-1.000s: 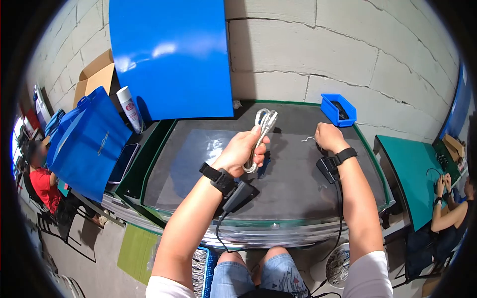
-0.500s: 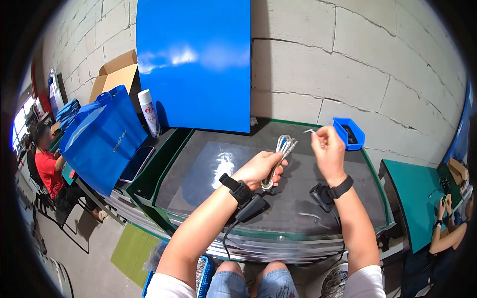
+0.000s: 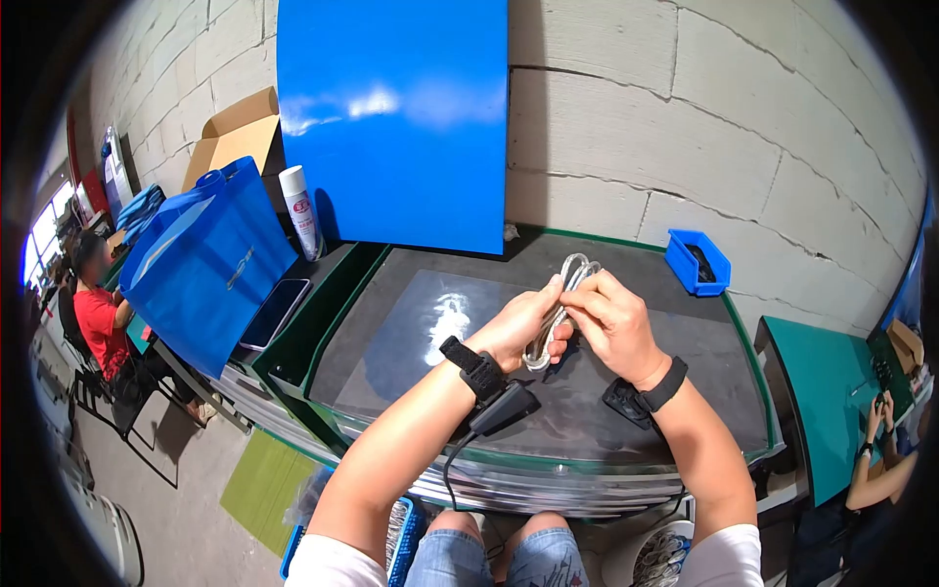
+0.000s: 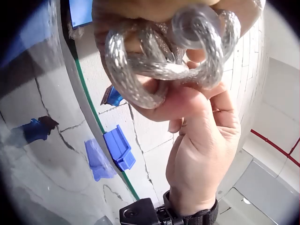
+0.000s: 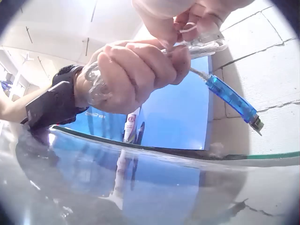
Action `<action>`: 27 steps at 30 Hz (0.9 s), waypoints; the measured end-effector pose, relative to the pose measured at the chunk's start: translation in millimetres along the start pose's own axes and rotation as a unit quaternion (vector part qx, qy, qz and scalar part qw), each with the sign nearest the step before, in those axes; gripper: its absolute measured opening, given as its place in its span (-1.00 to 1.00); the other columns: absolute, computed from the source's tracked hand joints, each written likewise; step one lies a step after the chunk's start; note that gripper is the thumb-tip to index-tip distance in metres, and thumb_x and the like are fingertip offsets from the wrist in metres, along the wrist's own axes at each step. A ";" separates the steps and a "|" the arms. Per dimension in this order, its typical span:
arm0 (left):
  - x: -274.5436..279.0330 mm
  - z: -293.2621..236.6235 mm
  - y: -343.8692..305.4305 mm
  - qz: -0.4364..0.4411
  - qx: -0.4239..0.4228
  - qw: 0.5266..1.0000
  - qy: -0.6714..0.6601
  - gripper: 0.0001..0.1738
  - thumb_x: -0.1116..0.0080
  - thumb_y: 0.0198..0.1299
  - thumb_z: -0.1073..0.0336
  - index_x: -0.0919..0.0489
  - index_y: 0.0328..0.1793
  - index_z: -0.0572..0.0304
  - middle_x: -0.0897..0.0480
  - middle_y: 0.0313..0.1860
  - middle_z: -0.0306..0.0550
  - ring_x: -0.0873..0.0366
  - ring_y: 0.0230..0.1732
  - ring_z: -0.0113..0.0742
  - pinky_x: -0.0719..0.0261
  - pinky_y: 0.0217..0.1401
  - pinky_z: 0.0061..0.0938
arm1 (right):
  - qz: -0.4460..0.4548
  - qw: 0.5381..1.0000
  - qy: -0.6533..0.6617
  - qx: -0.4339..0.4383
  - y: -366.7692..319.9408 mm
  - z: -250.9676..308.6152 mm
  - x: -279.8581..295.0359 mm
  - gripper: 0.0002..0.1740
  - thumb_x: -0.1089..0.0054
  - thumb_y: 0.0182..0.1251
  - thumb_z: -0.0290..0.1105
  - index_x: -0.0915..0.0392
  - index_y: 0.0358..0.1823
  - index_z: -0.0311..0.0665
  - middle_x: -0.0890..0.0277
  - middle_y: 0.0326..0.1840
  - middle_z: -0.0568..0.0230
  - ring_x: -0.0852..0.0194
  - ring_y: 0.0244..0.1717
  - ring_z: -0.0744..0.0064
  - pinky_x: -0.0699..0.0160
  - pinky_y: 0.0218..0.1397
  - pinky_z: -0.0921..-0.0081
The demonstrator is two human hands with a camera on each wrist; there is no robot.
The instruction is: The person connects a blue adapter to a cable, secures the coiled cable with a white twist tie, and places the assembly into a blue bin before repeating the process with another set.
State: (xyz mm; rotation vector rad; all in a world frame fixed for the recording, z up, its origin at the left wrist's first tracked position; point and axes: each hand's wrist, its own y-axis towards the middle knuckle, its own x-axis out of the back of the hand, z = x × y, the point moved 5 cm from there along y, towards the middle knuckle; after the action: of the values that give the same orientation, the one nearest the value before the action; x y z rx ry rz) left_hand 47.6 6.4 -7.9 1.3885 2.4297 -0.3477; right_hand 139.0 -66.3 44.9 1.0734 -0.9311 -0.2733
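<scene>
A coiled, silvery cable (image 3: 537,358) in clear sheathing stands up from my left hand (image 3: 518,328), whose fingers and thumb grip it around the middle. In the left wrist view the cable loops (image 4: 159,69) fill the top. A translucent blue USB plug (image 5: 232,99) hangs from the coil in the right wrist view. My right hand (image 3: 616,323) is up against the coil, thumb and fingertips pinched together by the left thumb. Between its fingers a thin white tie (image 5: 188,29) shows in the right wrist view; its ends are hidden.
The dark mat (image 3: 675,391) lies under both hands. A blue bin (image 3: 697,262) with dark items stands at the back right. To the left are a spray can (image 3: 300,215), a blue bag (image 3: 210,264) and a flat dark-screened device (image 3: 277,313). Other people sit at both sides.
My right hand has come in from the right with the white tie, now meeting the coil at the left hand. The left hand keeps its grip. The head view has shifted.
</scene>
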 end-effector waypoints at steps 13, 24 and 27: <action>1.2 -11.1 -6.1 -0.047 -0.072 0.996 0.004 -0.46 0.39 0.39 -0.13 -0.39 -0.30 0.18 -0.35 -0.69 -0.27 -0.29 -0.74 -0.47 -0.39 -0.62 -0.50 | -0.019 0.986 0.141 -0.083 -3.8 -8.2 1.7 -0.88 -0.21 0.08 -0.61 -0.54 -0.32 -0.34 -0.51 -0.36 0.25 -0.51 -0.38 0.42 -0.52 -0.30 0.54; -6.8 -11.3 -9.2 0.004 -0.063 0.997 0.040 -0.37 0.46 0.39 -0.17 -0.40 -0.45 0.18 -0.28 -0.79 -0.22 -0.23 -0.80 -0.41 -0.30 -0.69 -0.48 | 0.091 0.817 0.451 -0.349 -23.2 -36.2 -14.5 -0.72 -0.14 0.29 -0.39 -0.45 -0.02 -0.35 -0.52 -0.21 0.31 -0.43 -0.33 0.65 -0.49 -0.27 0.67; -11.3 -11.3 -11.4 0.029 -0.059 0.998 0.024 -0.35 0.47 0.38 -0.19 -0.40 -0.46 0.19 -0.28 -0.80 -0.20 -0.22 -0.82 -0.39 -0.26 -0.70 -0.48 | 0.112 0.813 0.482 -0.307 -22.6 -35.2 -16.2 -0.62 -0.09 0.32 -0.37 -0.39 0.12 -0.35 -0.48 -0.12 0.30 -0.41 -0.13 0.57 -0.44 0.01 0.56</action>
State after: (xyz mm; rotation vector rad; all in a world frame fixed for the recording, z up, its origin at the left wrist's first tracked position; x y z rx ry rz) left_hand 41.4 -4.1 7.5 1.4271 2.3998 -0.1579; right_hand 161.2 -45.3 12.0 0.3653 -0.0035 0.1769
